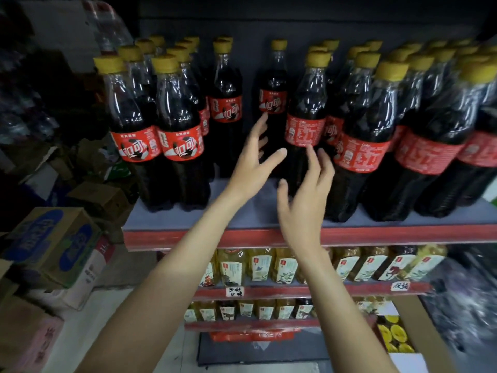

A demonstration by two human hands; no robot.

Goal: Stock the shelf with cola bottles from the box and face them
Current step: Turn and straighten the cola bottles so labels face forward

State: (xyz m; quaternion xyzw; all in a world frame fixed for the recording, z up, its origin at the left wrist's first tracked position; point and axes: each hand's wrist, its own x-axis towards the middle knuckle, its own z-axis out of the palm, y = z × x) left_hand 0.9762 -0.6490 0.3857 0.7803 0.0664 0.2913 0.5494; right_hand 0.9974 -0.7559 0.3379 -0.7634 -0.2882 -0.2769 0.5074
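With both hands empty and fingers spread, this looks like the facing step; left hand (252, 160) reaches toward the back bottle (274, 103), right hand (304, 208) hovers by the front bottle (305, 127) on the shelf (242, 235); next likely grip and turn its label forward.

Cola bottles (177, 130): dark brown-black liquid, yellow caps, red labels with white lettering and black-white ball motif. Shelf (269, 235): grey-blue deck, red front edge. Tea bottles (258, 265) below: amber liquid, pale labels with small red tag. Cardboard box (53, 246) at left: tan with blue ovals. Price tag (234, 292): white, black handwriting.
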